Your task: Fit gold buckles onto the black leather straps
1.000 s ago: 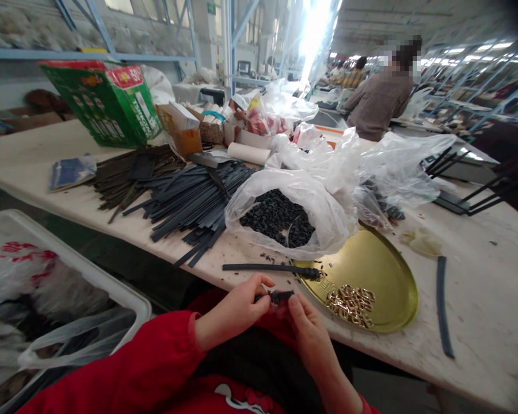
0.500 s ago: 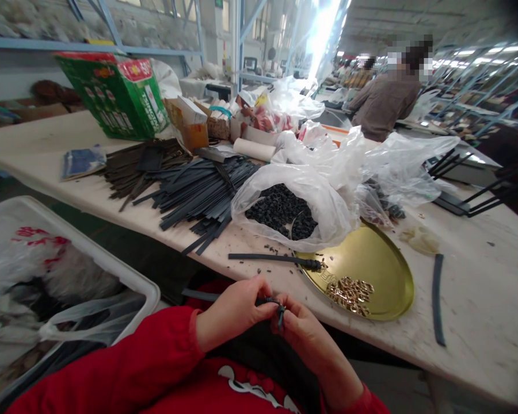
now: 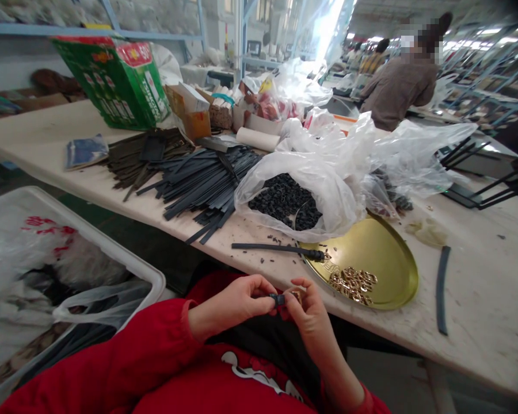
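My left hand (image 3: 237,302) is closed in a pinch on a short dark strap (image 3: 278,299); most of its length is hidden by the hand. My right hand (image 3: 309,316) pinches the strap's other end, where a small gold-coloured buckle (image 3: 296,295) shows between thumb and fingers. Both hands are held over my lap, just off the table's front edge. Beyond them, a similar dark strap (image 3: 270,248) lies with its right end on a gold tray (image 3: 399,282). A heap of gold buckles (image 3: 354,285) rests in that tray.
An open plastic bag (image 3: 336,215) holds many small black loops (image 3: 280,198). Bundled dark strips (image 3: 202,184) lie left of it, before a green box (image 3: 112,86). One loose strip (image 3: 442,293) lies at right. A white bin (image 3: 157,282) stands at lower left. Someone in brown (image 3: 397,89) is beyond the table.
My hands have shifted slightly, and the right fingers have turned and lifted. The gold buckle now shows at the strap's end. The strap's tail no longer shows left of my left hand.
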`<state>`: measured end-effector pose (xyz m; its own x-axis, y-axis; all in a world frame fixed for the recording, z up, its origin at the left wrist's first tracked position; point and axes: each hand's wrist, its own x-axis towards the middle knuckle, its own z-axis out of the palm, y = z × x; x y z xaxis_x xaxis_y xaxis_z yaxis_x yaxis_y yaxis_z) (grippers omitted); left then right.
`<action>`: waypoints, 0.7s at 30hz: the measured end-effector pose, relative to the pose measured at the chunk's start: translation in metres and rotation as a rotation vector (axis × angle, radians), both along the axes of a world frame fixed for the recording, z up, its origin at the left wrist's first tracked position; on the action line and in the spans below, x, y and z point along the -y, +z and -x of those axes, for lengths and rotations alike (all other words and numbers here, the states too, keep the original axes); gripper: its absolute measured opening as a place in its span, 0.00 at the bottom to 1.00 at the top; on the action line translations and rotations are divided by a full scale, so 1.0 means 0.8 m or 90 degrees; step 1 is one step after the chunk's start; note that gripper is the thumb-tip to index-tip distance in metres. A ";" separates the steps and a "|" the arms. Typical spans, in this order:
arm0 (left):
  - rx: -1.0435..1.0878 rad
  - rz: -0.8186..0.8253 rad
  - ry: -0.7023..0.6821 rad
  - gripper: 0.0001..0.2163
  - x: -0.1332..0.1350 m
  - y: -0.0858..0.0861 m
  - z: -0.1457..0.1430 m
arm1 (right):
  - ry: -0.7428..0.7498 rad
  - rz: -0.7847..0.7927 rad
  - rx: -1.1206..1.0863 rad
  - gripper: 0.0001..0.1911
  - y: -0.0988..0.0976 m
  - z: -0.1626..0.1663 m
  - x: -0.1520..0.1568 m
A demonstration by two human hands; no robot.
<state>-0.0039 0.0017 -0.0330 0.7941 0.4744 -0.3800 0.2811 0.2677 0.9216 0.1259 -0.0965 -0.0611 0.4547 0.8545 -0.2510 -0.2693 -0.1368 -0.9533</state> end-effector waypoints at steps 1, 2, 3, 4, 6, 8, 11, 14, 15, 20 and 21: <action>-0.001 0.031 -0.008 0.08 0.000 0.000 0.001 | 0.021 0.016 0.028 0.16 0.000 -0.002 0.001; -0.005 0.051 -0.017 0.09 -0.001 -0.001 0.001 | 0.054 0.032 0.043 0.16 0.001 -0.003 0.002; -0.010 0.061 -0.028 0.10 -0.002 -0.001 0.002 | 0.093 0.045 0.042 0.15 0.001 -0.005 0.004; -0.014 0.066 -0.038 0.10 -0.002 -0.002 0.003 | 0.131 0.055 0.024 0.14 0.002 -0.006 0.005; -0.017 0.066 -0.053 0.12 -0.002 -0.004 0.004 | 0.179 0.064 -0.047 0.15 0.001 -0.008 0.008; -0.015 0.073 -0.056 0.12 -0.002 -0.006 0.005 | 0.197 0.073 -0.130 0.15 0.000 -0.008 0.010; -0.023 0.095 -0.049 0.13 -0.001 -0.011 0.003 | 0.202 0.091 -0.166 0.14 -0.003 -0.007 0.012; -0.053 0.070 -0.069 0.12 0.001 -0.014 0.001 | 0.205 0.082 -0.034 0.12 -0.002 -0.005 0.015; -0.065 0.054 -0.080 0.12 0.002 -0.015 0.001 | 0.210 0.077 0.023 0.11 -0.001 -0.005 0.016; -0.105 -0.006 -0.115 0.11 0.008 -0.016 0.006 | 0.244 0.083 0.165 0.07 -0.005 -0.004 0.024; -0.102 -0.006 -0.122 0.11 0.010 -0.015 0.008 | 0.253 0.087 0.151 0.07 -0.006 -0.003 0.025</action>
